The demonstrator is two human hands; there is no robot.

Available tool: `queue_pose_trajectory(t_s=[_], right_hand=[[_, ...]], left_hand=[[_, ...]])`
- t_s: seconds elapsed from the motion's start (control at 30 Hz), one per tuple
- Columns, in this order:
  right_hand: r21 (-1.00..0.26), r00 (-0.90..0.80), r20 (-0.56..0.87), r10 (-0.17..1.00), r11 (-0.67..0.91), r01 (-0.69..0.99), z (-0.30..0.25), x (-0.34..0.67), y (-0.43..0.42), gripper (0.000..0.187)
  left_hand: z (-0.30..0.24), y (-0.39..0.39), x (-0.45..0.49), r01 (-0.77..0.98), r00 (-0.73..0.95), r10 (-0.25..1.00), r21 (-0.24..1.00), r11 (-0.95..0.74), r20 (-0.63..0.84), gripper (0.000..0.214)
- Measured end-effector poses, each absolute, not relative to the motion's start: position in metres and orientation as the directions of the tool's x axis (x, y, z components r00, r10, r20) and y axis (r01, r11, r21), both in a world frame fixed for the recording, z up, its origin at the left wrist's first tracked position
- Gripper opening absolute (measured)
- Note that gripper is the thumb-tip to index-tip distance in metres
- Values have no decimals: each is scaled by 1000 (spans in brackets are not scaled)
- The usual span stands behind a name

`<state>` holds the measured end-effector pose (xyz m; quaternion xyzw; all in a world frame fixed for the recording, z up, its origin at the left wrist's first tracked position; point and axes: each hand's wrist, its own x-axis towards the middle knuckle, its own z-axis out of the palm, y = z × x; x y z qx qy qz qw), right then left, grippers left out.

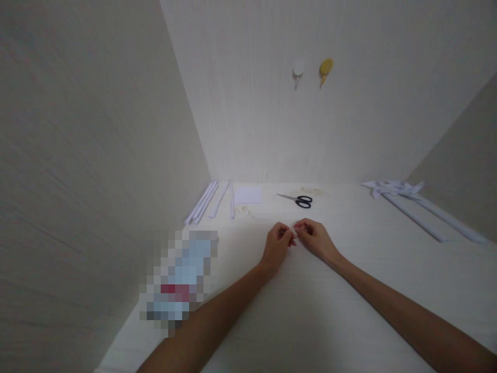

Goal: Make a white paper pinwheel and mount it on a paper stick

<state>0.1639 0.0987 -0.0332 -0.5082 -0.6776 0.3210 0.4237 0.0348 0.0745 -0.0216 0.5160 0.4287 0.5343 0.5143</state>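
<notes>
My left hand (278, 241) and my right hand (313, 236) meet fingertip to fingertip above the white surface, with a narrow gap between them. Both are pinched closed. Whatever they hold, if anything, is too small to make out. Just beyond them lies a pair of scissors (298, 200) with black handles, blades toward the left. A flat white sheet of paper (248, 195) rests behind my left hand. Thin tan strands (245, 210), perhaps rubber bands, are scattered in front of it, and more strands (309, 190) lie behind the scissors.
Several rolled paper tubes (202, 203) lie at the back left. At the back right, a folded white paper piece (392, 187) has two long paper tubes (415, 217) extending from it. A blurred-out bluish object (186, 274) sits left. Wall hooks (326, 67) hang above; walls enclose three sides.
</notes>
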Motion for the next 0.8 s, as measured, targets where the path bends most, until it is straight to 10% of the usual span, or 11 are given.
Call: queue_pose_trajectory(t_s=[0.4,0.5,0.8], right_hand=[[-880,-128,283,950,311,360,-31,163,103,10],[-886,-127,289,949,316,340,-29,163,103,9],[-900,-122,289,949,313,302,-29,160,106,7]], left_hand=[[-12,75,35,198,139,983,970,-143,117,11],[-2,92,29,634,206,971,739,-230,125,14],[37,194,-27,943,233,959,206,-263,159,14]])
